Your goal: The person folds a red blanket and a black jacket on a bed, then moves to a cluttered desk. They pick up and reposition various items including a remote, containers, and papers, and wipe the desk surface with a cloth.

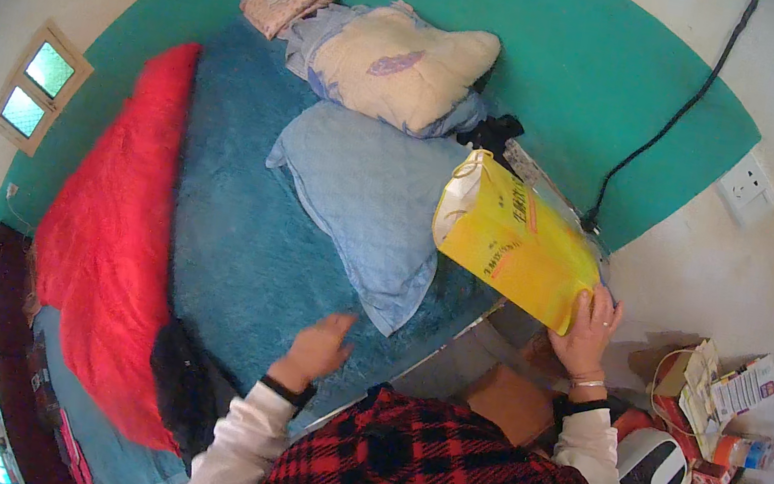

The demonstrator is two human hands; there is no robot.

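We see the right hand [587,333] with fingers closed on the lower corner of the yellow bag [532,250], tilted at the right edge of the bed [229,187]. The left hand [318,348] is loosely curled, empty, over the near side. We judge the bag taken up but not yet released; contents: cannot tell. Farther out, we note the blue pillow [367,178] lying flat, the patterned pillow [399,72] far, and the red quilt [114,270] left.
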